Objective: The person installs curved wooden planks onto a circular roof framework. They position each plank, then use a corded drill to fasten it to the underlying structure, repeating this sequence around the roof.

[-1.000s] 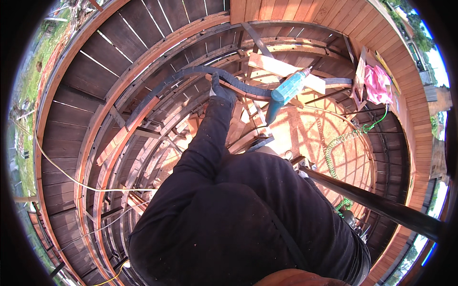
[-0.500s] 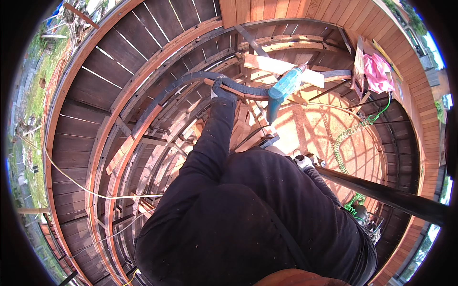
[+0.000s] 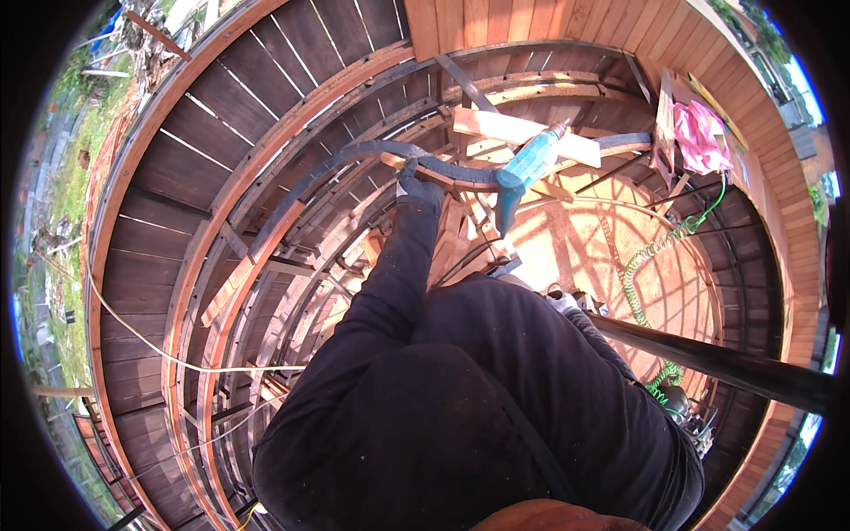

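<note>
My left hand (image 3: 420, 187), in a grey and white glove, is stretched forward to the curved dark-faced wooden rail (image 3: 460, 174). Its fingers reach up over the rail's near edge and look closed on it. Just to the right, a teal cordless drill (image 3: 526, 168) lies across the rail and a pale board (image 3: 580, 149), its nose pointing away from me. My right hand (image 3: 561, 303), in a white glove, is low beside my body at the right. My dark clothing covers part of it, and what its fingers do is hidden.
Curved wooden ribs (image 3: 190, 292) and dark slats ring me on the left. A pink cloth or bag (image 3: 699, 137) hangs at the right beside upright boards. A green coiled hose (image 3: 630, 279) runs down the right side, near a black pole (image 3: 708, 350). A pale cable (image 3: 195, 365) crosses at left.
The view has shifted slightly. My left hand remains at the rail, with its fingers slightly changed in pose. The drill stays in place on the board and rail.
</note>
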`<state>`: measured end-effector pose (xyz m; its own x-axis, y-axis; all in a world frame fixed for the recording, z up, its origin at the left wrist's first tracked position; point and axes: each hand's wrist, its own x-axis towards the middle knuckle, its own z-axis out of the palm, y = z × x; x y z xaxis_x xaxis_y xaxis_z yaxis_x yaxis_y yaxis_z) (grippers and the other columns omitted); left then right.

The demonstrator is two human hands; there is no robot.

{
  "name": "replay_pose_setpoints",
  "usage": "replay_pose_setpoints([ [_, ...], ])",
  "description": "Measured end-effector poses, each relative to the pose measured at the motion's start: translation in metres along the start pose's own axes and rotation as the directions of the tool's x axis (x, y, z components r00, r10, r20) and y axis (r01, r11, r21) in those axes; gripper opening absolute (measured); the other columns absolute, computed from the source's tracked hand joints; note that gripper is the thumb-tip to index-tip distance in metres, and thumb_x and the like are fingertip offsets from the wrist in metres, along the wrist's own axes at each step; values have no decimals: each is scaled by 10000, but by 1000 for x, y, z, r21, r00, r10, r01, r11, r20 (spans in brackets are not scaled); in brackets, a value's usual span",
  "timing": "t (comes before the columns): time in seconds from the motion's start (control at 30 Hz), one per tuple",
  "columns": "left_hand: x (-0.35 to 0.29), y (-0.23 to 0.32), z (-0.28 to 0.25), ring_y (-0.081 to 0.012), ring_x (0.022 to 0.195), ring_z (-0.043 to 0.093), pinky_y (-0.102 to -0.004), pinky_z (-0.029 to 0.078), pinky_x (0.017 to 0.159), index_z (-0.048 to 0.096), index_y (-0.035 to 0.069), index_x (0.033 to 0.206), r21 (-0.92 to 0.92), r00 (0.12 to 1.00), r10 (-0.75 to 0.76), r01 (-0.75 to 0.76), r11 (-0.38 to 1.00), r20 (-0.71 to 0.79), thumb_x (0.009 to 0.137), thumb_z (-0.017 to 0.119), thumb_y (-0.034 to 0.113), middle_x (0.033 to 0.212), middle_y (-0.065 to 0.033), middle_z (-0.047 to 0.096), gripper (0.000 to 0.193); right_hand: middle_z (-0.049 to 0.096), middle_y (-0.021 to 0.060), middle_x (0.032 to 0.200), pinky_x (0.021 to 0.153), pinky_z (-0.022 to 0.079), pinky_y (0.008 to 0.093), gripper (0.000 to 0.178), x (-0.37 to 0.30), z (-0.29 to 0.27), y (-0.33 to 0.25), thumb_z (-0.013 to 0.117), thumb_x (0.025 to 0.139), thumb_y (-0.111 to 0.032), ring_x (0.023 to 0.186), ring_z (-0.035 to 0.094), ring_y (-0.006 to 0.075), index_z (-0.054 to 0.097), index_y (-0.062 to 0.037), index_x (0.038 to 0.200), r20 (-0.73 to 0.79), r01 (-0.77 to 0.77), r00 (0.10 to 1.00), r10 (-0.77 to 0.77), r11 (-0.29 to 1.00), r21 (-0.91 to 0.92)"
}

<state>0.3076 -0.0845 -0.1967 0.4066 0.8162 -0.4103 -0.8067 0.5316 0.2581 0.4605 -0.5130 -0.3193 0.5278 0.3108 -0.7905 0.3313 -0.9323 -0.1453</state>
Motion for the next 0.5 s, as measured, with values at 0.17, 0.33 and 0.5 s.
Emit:
replay_pose_setpoints([
  [0.17, 1, 11, -26, -311, 1041, 590, -490, 482, 972, 473, 27, 1242, 234, 998, 29, -16, 972, -52, 902, 570, 125, 1183, -149, 561, 367, 619, 202, 1219, 984, 444, 342, 691, 47, 19, 50, 524, 891, -553, 1184, 570, 288, 502, 14, 1286, 16, 124, 992, -123, 975, -184],
  [0.33, 7, 15, -52, -313, 1063, 598, -445, 522, 925, 440, 53, 1257, 167, 998, -12, 21, 986, -55, 919, 586, 172, 1185, -167, 567, 387, 586, 216, 1265, 996, 439, 379, 736, 92, 53, 92, 577, 843, -567, 1196, 555, 323, 513, 14, 1290, 16, 51, 999, -50, 997, -59],
  [0.5, 7, 25, -47, -353, 1146, 546, -513, 472, 988, 439, 70, 1260, -114, 983, -153, 164, 980, 96, 931, 565, 276, 1252, -204, 515, 407, 576, 224, 1276, 1002, 437, 408, 760, 94, 64, 101, 613, 810, -564, 1198, 549, 351, 515, 11, 1299, -5, 37, 999, -37, 999, -12],
])
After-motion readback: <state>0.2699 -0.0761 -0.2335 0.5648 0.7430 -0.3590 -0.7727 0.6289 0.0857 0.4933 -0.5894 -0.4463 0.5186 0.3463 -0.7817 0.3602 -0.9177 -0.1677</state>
